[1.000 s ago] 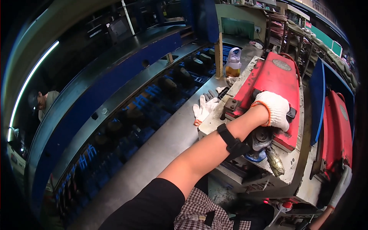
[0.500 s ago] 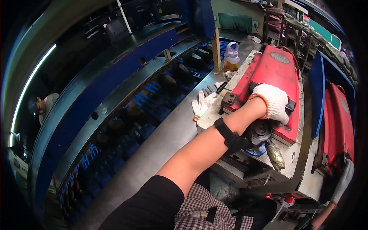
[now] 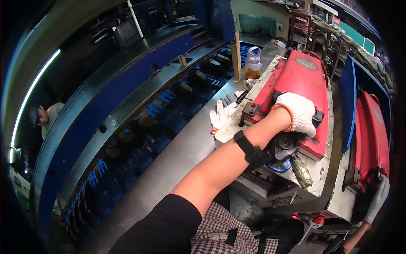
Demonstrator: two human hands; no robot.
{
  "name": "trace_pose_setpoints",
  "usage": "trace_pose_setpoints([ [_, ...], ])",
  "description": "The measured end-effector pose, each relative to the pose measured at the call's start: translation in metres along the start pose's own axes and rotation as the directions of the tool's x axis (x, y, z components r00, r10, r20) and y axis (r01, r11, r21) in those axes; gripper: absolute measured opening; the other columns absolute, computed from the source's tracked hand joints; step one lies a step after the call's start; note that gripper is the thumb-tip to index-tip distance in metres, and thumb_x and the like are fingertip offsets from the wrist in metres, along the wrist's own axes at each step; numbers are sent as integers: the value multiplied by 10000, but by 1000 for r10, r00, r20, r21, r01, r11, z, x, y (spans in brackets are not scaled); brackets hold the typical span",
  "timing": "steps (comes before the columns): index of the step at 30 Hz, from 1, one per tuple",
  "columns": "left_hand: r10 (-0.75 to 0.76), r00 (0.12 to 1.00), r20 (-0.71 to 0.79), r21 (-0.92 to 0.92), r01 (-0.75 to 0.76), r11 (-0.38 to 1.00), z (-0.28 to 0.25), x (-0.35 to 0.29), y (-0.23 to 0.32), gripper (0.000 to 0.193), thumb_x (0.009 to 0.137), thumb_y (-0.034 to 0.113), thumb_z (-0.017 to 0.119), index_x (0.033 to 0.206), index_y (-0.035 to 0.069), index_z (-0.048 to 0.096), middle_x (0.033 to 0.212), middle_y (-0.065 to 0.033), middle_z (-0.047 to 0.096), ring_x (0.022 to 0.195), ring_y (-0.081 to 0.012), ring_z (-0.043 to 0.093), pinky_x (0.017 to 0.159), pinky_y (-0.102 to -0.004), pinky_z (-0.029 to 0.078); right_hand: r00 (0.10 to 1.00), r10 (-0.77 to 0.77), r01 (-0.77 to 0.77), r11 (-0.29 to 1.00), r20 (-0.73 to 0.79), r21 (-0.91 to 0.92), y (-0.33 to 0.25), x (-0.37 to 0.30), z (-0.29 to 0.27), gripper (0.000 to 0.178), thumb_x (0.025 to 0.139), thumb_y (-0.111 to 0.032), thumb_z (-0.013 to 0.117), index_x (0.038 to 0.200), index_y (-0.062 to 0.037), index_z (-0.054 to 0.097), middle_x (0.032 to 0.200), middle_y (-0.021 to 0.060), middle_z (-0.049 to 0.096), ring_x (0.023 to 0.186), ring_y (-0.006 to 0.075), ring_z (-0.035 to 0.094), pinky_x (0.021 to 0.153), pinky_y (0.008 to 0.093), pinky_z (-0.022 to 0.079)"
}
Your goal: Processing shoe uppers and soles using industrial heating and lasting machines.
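My left hand [image 3: 298,112], in a white glove with an orange cuff, lies on the red machine cover [image 3: 296,76]. Its fingers curl over the cover's near edge beside a black knob [image 3: 318,117]. A black strap [image 3: 250,149] wraps my left forearm. Under the hand are a dark round machine part [image 3: 284,144] and a brass-coloured spindle [image 3: 301,171]. My right hand [image 3: 376,199], also in a white glove, is at the lower right against the dark front of a second red machine [image 3: 369,127]. Its grip is hidden.
A spare white glove [image 3: 220,115] lies on the grey bench [image 3: 177,156] left of the machine. A clear bottle with amber liquid [image 3: 253,64] stands by a wooden post [image 3: 236,51]. A long blue conveyor with dark items [image 3: 139,127] runs along the left. Another person [image 3: 44,116] stands far left.
My left hand has slid slightly farther up the red cover. Otherwise only the view has shifted a little.
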State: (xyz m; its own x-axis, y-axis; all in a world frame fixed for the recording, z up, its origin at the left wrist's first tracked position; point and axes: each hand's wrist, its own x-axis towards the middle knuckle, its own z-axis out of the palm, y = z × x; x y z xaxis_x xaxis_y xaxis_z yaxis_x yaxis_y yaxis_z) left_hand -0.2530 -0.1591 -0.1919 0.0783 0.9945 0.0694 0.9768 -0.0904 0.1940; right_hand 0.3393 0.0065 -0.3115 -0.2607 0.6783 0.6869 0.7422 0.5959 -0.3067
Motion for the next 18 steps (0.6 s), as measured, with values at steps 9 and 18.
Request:
trace_pose_setpoints([
  [9,8,1000,0,-14,-8,1000,-2,-1,0,529,695,503,726,981,64,795,933,-175,764,869,-356,744,786,-450,581,999,-31,27,995,-41,-95,-44,4,-1,348,1124,-235,433,1190,45,629,1143,137,653,1084,267,605,1009,372,445],
  [18,8,1000,-8,-15,-8,1000,-4,1,0,542,696,508,720,996,62,790,965,-181,765,896,-362,744,801,-455,581,999,-40,38,995,-15,-89,-68,13,-6,331,1121,-221,439,1157,38,642,1100,136,661,1057,264,606,979,375,452],
])
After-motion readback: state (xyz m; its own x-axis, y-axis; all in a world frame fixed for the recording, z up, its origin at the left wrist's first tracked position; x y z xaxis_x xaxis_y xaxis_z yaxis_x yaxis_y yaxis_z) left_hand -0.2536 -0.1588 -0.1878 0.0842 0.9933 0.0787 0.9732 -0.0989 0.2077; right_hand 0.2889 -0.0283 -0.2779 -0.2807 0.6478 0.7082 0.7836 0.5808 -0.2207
